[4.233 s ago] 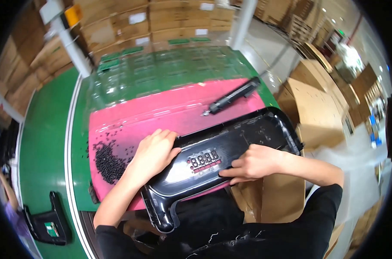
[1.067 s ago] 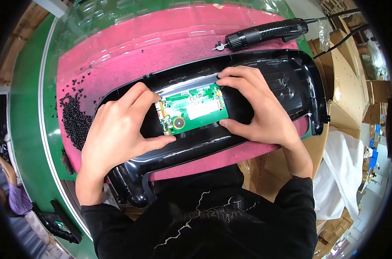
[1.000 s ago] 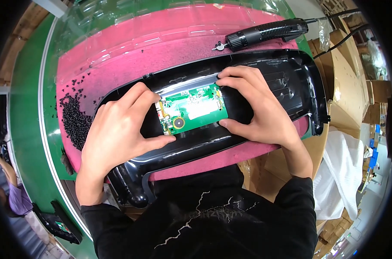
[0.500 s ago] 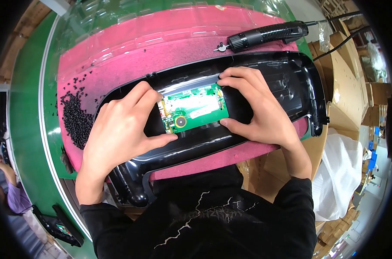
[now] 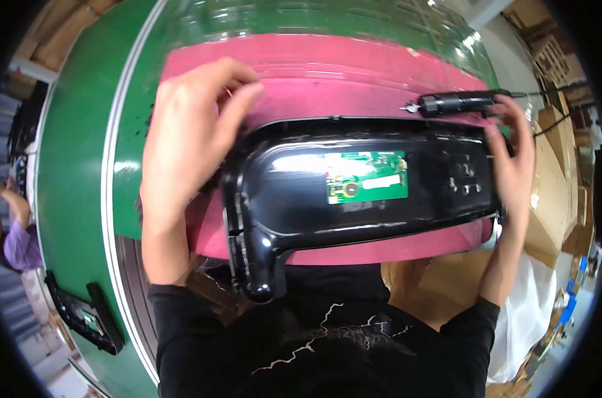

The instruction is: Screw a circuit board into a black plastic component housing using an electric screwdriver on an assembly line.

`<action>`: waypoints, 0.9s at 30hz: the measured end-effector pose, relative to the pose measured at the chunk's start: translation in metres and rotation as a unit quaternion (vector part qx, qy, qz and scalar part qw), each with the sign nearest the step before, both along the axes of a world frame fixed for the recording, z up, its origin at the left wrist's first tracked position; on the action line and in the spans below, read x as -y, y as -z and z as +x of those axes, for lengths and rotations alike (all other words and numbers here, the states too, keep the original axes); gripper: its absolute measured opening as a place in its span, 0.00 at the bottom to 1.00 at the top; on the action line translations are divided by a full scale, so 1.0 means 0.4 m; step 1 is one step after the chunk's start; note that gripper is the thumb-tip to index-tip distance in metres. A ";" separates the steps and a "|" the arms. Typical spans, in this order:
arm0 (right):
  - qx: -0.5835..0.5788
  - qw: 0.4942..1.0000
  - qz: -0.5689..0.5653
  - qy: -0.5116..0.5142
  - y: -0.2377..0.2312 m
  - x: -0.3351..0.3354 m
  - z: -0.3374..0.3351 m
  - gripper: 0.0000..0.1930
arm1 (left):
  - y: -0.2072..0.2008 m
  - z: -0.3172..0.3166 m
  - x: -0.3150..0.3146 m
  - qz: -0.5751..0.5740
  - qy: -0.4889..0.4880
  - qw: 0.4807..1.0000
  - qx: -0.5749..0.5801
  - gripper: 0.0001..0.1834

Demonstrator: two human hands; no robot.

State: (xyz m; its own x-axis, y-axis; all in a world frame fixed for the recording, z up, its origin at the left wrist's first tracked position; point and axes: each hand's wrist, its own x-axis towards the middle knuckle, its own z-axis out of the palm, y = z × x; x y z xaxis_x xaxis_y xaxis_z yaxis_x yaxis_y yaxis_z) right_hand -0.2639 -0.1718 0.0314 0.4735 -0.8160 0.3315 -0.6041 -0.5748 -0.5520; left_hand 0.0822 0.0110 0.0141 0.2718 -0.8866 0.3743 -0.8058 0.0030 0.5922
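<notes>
A green circuit board (image 5: 367, 189) lies inside a long black plastic housing (image 5: 288, 205), with neither hand on it. My left hand (image 5: 185, 129) is raised beyond the housing's left end, over the pink mat. Its fingers are bent, a gap shows between thumb and forefinger, and I see nothing held. The hand and wrist hide most of the small black screws on the mat's left. At the far right, my right hand (image 5: 513, 149) has its fingers around the rear end of a black electric screwdriver (image 5: 453, 104); motion blurs the grip.
The pink mat (image 5: 327, 56) lies on a green table (image 5: 82, 159), with clear plastic trays (image 5: 261, 20) at the back. Cardboard boxes (image 5: 549, 199) and white wrapping (image 5: 530, 312) are at the right. Another black housing (image 5: 89, 318) lies at the left, near a person in purple (image 5: 21, 242).
Both hands have let go of the circuit board, which now rests in the housing. My left hand has moved up and left, my right hand right to the screwdriver. The whole view has shifted.
</notes>
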 end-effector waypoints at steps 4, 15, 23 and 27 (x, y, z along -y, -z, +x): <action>-0.107 0.993 0.026 0.051 0.034 0.253 -0.157 0.21 | 0.047 0.091 -0.019 0.118 -0.023 0.991 0.052 0.12; 0.388 0.921 0.033 0.003 0.071 0.189 0.112 0.30 | 0.098 0.055 0.019 0.225 -0.010 0.966 0.125 0.07; 0.479 0.807 0.286 -0.195 0.057 0.121 0.191 0.20 | 0.126 0.091 0.015 0.205 0.034 0.967 0.145 0.04; 0.555 0.743 0.265 -0.263 0.011 0.056 0.181 0.22 | 0.111 0.090 0.035 0.171 0.017 0.974 0.151 0.05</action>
